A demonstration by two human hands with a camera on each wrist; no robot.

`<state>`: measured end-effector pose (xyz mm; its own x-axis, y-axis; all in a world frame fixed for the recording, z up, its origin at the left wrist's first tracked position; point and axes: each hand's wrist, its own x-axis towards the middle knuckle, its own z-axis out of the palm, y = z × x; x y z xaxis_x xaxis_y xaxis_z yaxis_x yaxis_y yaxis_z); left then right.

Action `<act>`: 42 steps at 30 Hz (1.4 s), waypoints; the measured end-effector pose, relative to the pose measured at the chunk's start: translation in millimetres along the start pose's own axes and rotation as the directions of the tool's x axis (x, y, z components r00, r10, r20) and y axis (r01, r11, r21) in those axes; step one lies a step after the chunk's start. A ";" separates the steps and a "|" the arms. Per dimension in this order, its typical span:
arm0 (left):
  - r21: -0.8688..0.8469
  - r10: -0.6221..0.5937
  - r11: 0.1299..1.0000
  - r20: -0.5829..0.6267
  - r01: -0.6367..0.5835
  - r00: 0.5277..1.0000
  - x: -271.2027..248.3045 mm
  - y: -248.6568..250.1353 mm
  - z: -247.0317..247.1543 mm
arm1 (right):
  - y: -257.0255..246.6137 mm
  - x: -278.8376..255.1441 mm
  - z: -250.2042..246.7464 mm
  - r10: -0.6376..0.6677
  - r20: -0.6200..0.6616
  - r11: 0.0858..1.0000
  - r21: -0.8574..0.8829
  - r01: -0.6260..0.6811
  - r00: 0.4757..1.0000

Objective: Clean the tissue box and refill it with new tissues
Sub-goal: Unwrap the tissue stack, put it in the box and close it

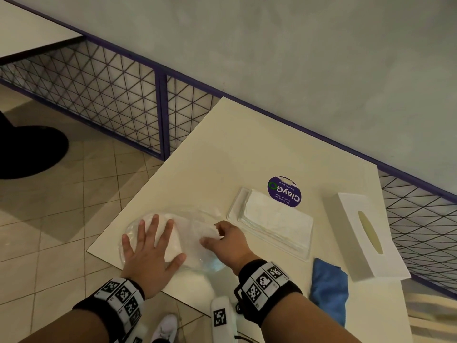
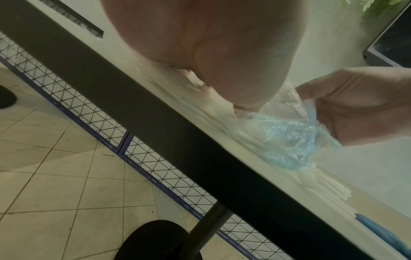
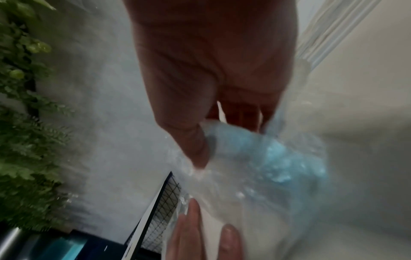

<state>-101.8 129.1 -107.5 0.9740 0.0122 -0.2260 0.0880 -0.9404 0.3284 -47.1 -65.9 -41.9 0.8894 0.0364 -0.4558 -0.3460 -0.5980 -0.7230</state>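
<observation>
A pack of new tissues in clear plastic wrap (image 1: 190, 233) lies at the table's near left corner. My left hand (image 1: 150, 233) presses flat on it with straight, spread fingers (image 3: 193, 228). My right hand (image 1: 217, 233) pinches the bunched wrap (image 3: 278, 167) at the pack's right end, thumb against fingers; the right hand (image 2: 355, 105) shows holding that wrap (image 2: 289, 137) in the left wrist view. To the right, a clear tray (image 1: 237, 201) holds a stack of white tissues (image 1: 277, 221). The white tissue box cover (image 1: 356, 231), with its oval slot up, lies further right.
A blue cloth (image 1: 329, 290) lies crumpled near the table's front edge (image 1: 128, 266), between the tray and the cover. A round purple sticker (image 1: 284, 191) sits behind the tray. A purple mesh railing (image 1: 160, 115) and a grey wall border the far side. Tiled floor lies to the left.
</observation>
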 end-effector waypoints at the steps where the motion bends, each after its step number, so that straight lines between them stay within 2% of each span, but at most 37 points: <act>1: -0.007 0.003 1.000 0.004 -0.003 1.000 -0.3 0.7 0.3 | 0.4 0.5 0.3 0.030 0.043 0.999 0.024 -0.031 0.999; 3: -0.009 0.000 1.000 0.015 0.000 1.000 -0.8 2.6 0.2 | 1.7 1.7 1.5 0.078 0.092 0.996 0.034 -0.082 0.993; 5: -0.009 -0.016 1.000 0.026 0.016 1.000 -1.1 3.7 -1.6 | 1.2 3.4 0.1 0.082 0.083 0.996 0.023 -0.084 0.993; 11: -0.038 -0.053 0.998 0.040 0.055 0.998 -0.8 8.3 -10.7 | -4.4 2.5 -26.9 0.069 -0.098 0.948 0.315 -0.035 0.993; 15: 0.075 -0.107 0.992 0.112 0.099 0.988 0.4 9.6 -13.7 | -3.8 -5.8 -63.7 0.082 -0.224 0.897 0.442 0.026 0.971; 21: 0.258 -0.261 0.943 0.191 0.208 0.946 16.1 14.9 -36.8 | 7.9 -42.4 -135.1 0.047 -0.207 0.806 0.586 0.086 0.977; 22: 0.316 -0.272 0.926 0.174 0.208 0.946 18.7 20.3 -48.6 | 12.1 -50.0 -144.0 0.034 -0.201 0.796 0.598 0.095 0.979; 24: 0.300 -0.164 0.941 -0.002 0.157 0.986 21.6 35.8 -73.5 | 19.4 -64.4 -157.8 0.022 -0.200 0.767 0.632 0.112 0.980; 25: 0.190 -0.061 0.978 -0.142 0.088 0.988 22.3 46.1 -82.2 | 21.1 -71.8 -163.3 0.023 -0.202 0.750 0.651 0.117 0.979; 26: 0.024 0.049 0.999 -0.268 -0.045 0.962 21.7 59.6 -89.4 | 23.4 -78.0 -167.9 0.019 -0.199 0.729 0.674 0.123 0.980; 27: -0.201 0.123 0.960 -0.325 -0.195 0.938 19.4 75.3 -95.3 | 24.6 -83.8 -170.3 0.014 -0.194 0.704 0.698 0.128 0.981; 28: -0.469 0.145 0.840 -0.289 -0.272 0.946 17.1 90.8 -95.9 | 24.9 -89.1 -173.2 -0.003 -0.176 0.681 0.721 0.131 0.984; 29: -0.705 0.143 0.673 -0.174 -0.225 0.974 14.7 106.7 -94.8 | 24.7 -93.5 -175.0 -0.008 -0.159 0.655 0.745 0.125 0.987; 30: -0.859 0.125 0.509 -0.002 -0.065 0.992 13.9 121.7 -91.6 | 24.5 -96.9 -177.0 -0.022 -0.141 0.627 0.769 0.123 0.990; 31: -0.922 0.127 0.358 0.206 0.149 0.970 14.4 134.2 -87.1 | 24.5 -99.7 -179.3 -0.028 -0.129 0.599 0.792 0.120 0.991; 32: -0.911 0.172 0.214 0.390 0.352 0.905 13.6 144.6 -84.4 | 24.0 -102.7 -182.1 -0.030 -0.128 0.573 0.810 0.122 0.991; 33: -0.859 0.236 0.094 0.511 0.504 0.827 13.4 151.7 -82.7 | 23.4 -105.0 -184.9 -0.036 -0.131 0.548 0.827 0.129 0.991; 34: -0.799 0.295 0.012 0.578 0.602 0.761 13.2 156.5 -82.0 | 23.4 -106.8 -187.4 -0.051 -0.129 0.522 0.842 0.136 0.990; 36: -0.733 0.361 -0.045 0.621 0.679 0.695 13.8 161.9 -83.0 | 27.0 -109.1 -192.2 -0.031 -0.150 0.499 0.854 0.146 0.988; 39: -0.714 0.486 -0.066 0.587 0.697 0.648 19.6 166.1 -84.8 | 44.2 -108.9 -194.0 0.056 -0.198 0.508 0.849 0.143 0.979; 41: -0.735 0.523 -0.075 0.547 0.674 0.654 23.7 168.1 -85.3 | 56.5 -107.4 -191.6 0.106 -0.213 0.571 0.813 0.116 0.971; 42: -0.758 0.493 -0.063 0.542 0.649 0.681 25.2 168.9 -83.4 | 61.7 -107.6 -189.6 0.114 -0.220 0.591 0.799 0.112 0.969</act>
<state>-45.0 -1.2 18.7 0.5937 -0.6392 -0.4888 0.7847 0.3252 0.5277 -107.5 -258.5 61.0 0.8880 -0.2088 -0.4097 -0.3437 0.2905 -0.8930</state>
